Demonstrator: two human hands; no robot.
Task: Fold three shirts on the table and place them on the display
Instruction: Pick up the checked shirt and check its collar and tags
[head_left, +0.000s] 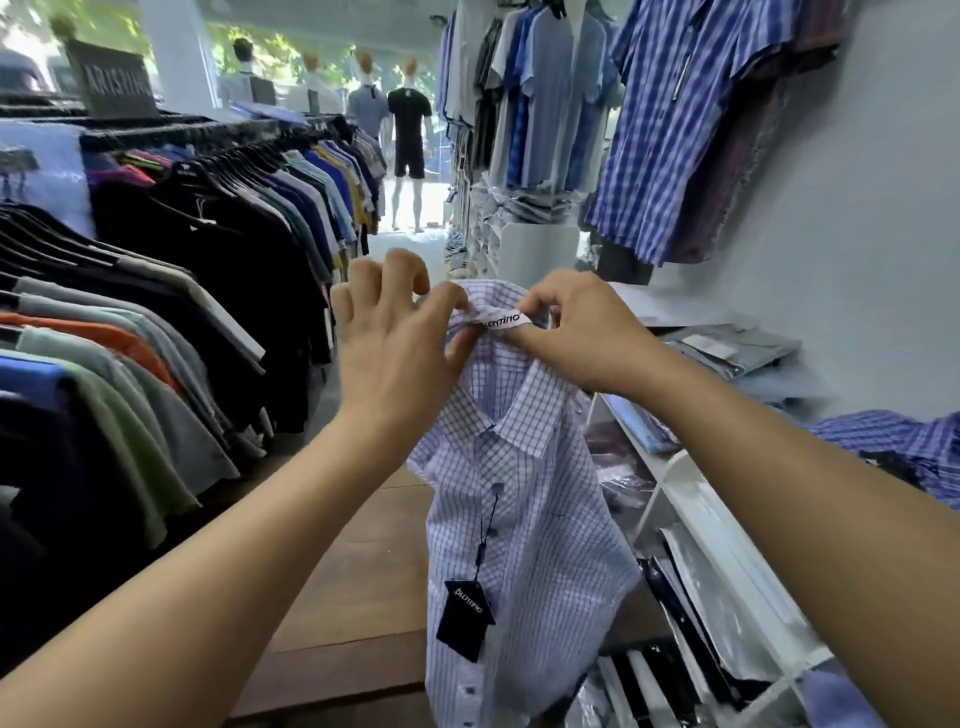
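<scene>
**Position and grip.** The white-and-blue checked short-sleeved shirt (519, 519) hangs in the air at centre frame, above the brown wooden floor (353, 597); no tabletop is visible beneath it. The left hand (395, 358) pinches the collar band between thumb and forefinger, just left of the white woven neck label (501, 318); its remaining fingers are spread upward. The right hand (576, 332) pinches the band at the label's right end, fingers curled in.

**Hazards.**
- Both grip points sit close together, so the full garment weight loads a narrow span of collar. A slackened pinch would probably drop the shirt to the floor.
- The black card hang tag (464, 618) dangles on its cord over the button placket and could be trapped inside a fold.
- The lower body hangs near the white shelf unit (691, 499) at lower right and may snag there.

**Orientation.** The long axis runs near vertical: collar toward the top, hem past the bottom edge. The buttoned front faces the camera.
</scene>
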